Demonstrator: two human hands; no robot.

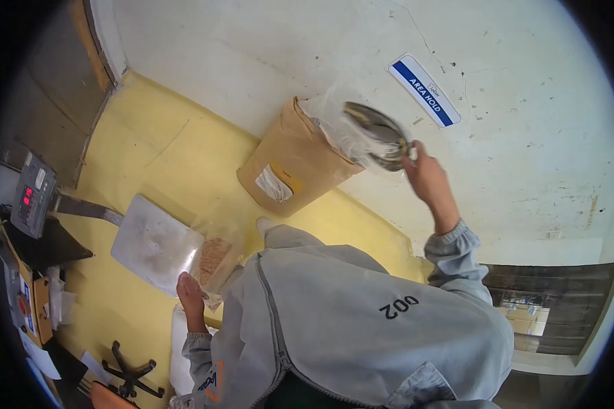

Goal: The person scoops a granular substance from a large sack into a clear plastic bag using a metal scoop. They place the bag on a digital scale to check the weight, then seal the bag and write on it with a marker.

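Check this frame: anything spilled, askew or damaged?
No spill visible. The brown paper sack leans tilted on the yellow floor, clear liner bunched out of its open top. The right hand holds a metal scoop there; the left hand holds a clear bag of brownish granules by the scale platform.

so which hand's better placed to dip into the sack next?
Right hand, probably: it holds the scoop right at the sack mouth. The left hand grips the clear bag by the scale.

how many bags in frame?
2. A large brown paper sack stands open on the yellow floor by the white wall, under the right hand with the metal scoop. A small clear bag of brownish granules is at the left hand, on the scale platform.
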